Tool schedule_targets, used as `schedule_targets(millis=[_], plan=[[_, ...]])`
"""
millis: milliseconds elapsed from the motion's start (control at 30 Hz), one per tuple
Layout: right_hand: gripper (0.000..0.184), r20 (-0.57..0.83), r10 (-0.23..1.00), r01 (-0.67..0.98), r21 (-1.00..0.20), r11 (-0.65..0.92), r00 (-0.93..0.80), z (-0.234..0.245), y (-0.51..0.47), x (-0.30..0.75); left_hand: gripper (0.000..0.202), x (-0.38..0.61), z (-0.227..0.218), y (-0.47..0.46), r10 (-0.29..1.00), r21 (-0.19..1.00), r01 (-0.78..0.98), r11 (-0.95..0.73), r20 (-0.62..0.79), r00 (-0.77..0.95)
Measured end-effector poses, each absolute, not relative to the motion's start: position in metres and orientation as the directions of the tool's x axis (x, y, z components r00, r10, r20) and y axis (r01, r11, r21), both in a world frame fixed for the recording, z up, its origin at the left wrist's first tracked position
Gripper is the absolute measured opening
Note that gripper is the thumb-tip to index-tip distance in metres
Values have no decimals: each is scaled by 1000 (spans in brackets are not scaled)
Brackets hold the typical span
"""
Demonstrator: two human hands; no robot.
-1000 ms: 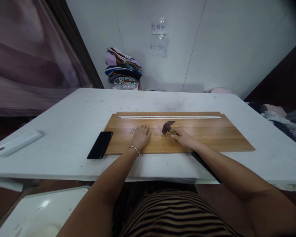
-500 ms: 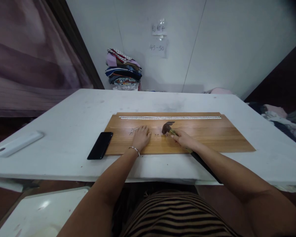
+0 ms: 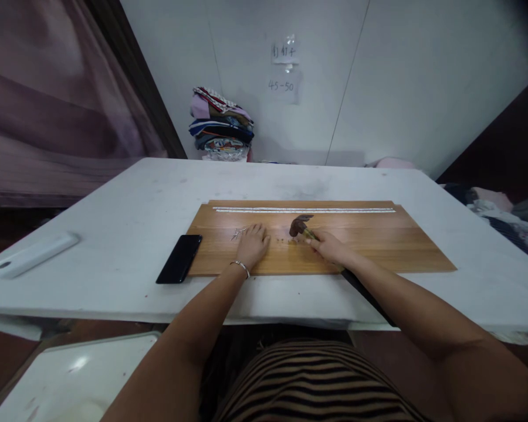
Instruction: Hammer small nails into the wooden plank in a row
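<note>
My right hand (image 3: 330, 247) is wrapped round the handle of a claw hammer (image 3: 298, 225), whose rusty head is low over the wooden board (image 3: 369, 240). Just left of the hammer head, a short row of small nail heads (image 3: 280, 240) shows on the board; whether the head touches a nail I cannot tell. My left hand (image 3: 253, 243) lies flat on the board with its fingers stretched forward. Beside its fingertips is a small pile of loose nails (image 3: 237, 233), partly next to the hand. Two white measuring strips (image 3: 303, 210) run along the board's far edge.
A black phone (image 3: 179, 259) overlaps the board's left edge. On the white table (image 3: 127, 217) at far left is a long white plastic handle-like object (image 3: 37, 255). Folded clothes (image 3: 222, 126) are stacked by the wall. A white stool (image 3: 70, 375) stands below left.
The hammer head has shifted very slightly, while my right hand keeps its grip. My left hand stays in place on the board.
</note>
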State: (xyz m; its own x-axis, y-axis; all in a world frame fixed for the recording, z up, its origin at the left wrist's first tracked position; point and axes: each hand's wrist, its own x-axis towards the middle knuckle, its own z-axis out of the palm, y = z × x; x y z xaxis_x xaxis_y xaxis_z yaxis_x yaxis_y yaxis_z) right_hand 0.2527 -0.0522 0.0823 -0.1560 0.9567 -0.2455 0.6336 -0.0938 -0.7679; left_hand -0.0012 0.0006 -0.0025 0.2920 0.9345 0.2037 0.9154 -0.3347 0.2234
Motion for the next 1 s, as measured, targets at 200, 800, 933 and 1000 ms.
schedule_targets(millis=[200,800,933,1000], plan=[[18,-247,959,625,-773,-107,-142,80,-54,251,23,-1,-2,1,932,220,914,-340,207,297],[13,-245,956,617,-781,-99,-158,83,-55,251,22,-1,-1,1,938,228,916,-330,191,290],[14,-261,954,614,-780,-119,-146,81,-55,251,23,0,-2,1,933,230,912,-340,207,295],[13,-257,956,617,-778,-117,-144,80,-55,251,24,-1,-3,1,933,231,913,-337,213,290]])
